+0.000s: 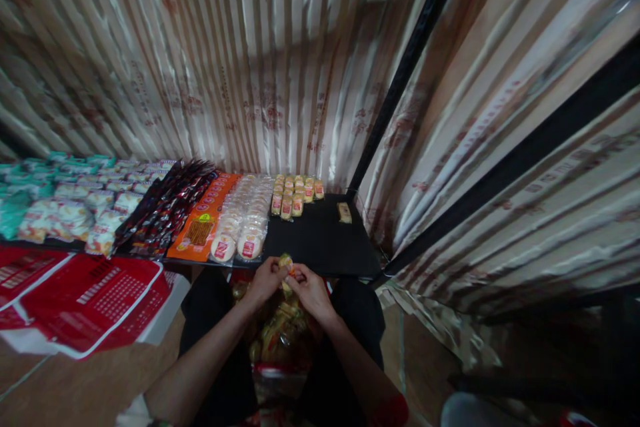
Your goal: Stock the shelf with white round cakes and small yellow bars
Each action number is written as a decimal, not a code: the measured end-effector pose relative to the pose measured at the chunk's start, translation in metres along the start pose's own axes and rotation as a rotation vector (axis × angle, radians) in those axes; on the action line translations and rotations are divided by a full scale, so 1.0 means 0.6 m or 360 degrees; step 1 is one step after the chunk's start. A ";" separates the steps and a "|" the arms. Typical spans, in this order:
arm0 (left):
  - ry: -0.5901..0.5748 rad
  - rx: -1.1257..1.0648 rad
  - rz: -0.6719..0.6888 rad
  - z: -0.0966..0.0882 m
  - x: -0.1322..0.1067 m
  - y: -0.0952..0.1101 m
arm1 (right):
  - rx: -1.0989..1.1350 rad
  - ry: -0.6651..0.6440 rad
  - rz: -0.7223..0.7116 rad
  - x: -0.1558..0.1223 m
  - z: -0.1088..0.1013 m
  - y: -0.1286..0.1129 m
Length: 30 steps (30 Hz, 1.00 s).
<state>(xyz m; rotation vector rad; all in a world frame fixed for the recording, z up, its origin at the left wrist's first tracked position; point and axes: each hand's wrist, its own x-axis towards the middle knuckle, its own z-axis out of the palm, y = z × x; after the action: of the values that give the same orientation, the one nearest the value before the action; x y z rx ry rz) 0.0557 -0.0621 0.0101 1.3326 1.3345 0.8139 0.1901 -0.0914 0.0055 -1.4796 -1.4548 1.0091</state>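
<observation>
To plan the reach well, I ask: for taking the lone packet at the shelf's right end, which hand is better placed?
Probably the right hand: it is nearer to the lone packet than the left hand, though both hold another packet.

This looks like a small shop or a stockroom, though which of the two cannot be told: a black shelf [320, 237] carries snacks in close rows, sorted by kind, with teal packs [15, 213], white packs [73, 217], dark packs [173, 207], orange packs [207, 213], round biscuits [249, 244] and yellow packs [287, 204]. Dark posts [400, 87] frame the shelf, and a pleated, printed curtain [275, 67] hangs behind it. Below, a red bag [115, 300] shows against a tiled floor [100, 387].
</observation>
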 end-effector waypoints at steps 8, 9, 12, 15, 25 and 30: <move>0.0330 0.0700 0.0144 0.010 0.029 0.049 | 0.0021 0.0277 -0.0043 0.039 0.008 0.002; 0.0342 0.0747 0.0143 0.011 0.032 0.052 | 0.0024 0.0289 -0.0056 0.043 0.008 0.005; 0.0348 0.0800 0.0160 0.016 0.041 0.058 | 0.0042 0.0335 -0.0055 0.055 0.008 0.014; 0.0418 0.0772 0.0165 0.024 0.047 0.061 | 0.0052 0.0393 -0.0032 0.069 0.009 0.020; 0.0400 0.0434 0.0039 0.035 0.061 0.061 | -0.0225 0.0464 0.0118 0.105 0.020 0.011; 0.0484 0.0346 0.0011 0.035 0.076 0.065 | -0.0298 0.0443 0.0118 0.130 0.023 0.005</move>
<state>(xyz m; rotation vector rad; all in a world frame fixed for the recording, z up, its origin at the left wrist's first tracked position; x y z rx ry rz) 0.0929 -0.0160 0.0332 1.4211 1.6965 0.9238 0.1796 -0.0132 -0.0025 -1.7430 -1.3280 0.6902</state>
